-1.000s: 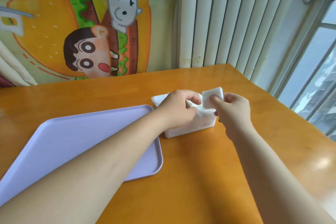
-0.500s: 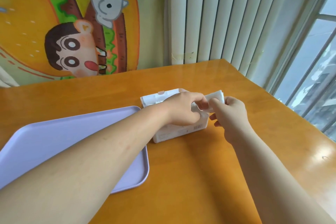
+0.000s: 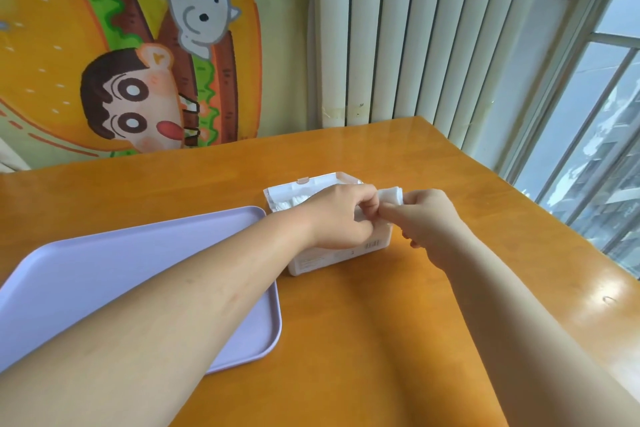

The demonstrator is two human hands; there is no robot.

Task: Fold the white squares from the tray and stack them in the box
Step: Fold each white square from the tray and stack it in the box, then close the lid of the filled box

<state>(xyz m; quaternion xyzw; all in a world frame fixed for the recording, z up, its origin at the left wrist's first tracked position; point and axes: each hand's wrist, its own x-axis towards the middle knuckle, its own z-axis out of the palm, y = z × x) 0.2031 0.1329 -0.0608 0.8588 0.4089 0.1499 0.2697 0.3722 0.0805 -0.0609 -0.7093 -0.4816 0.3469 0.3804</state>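
- Both forearms reach forward across the orange wooden table (image 3: pixel 363 340). The left forearm crosses over the right corner of the lilac tray (image 3: pixel 145 274), and the right one comes in from the lower right.
- The left hand (image 3: pixel 341 217) is palm-down over the open white box (image 3: pixel 346 253), its knuckles curled; the right hand (image 3: pixel 431 220) meets it fingertip to fingertip above the box's right end.
- Compared with a second ago, the white square (image 3: pixel 390 195) no longer stands up flat and open between the hands — it now shows as a narrow, doubled-over wad. Half a second ago it was already lower and partly folded. Both hands have closed in toward each other since then, and the view has swung so the tray sits further left in the frame.
- Left hand: fingers bent tight, thumb and fingertips pinching the near edge of the white square. Right hand: also nearly closed, thumb and forefinger nipping the same square from the other side — its remaining fingers are tucked under.
- The white square is held just above the right end of the box, not yet laid in it. Inside the box's left part, a stack of folded squares (image 3: pixel 294 199) shows. The visible part of the tray carries no squares.
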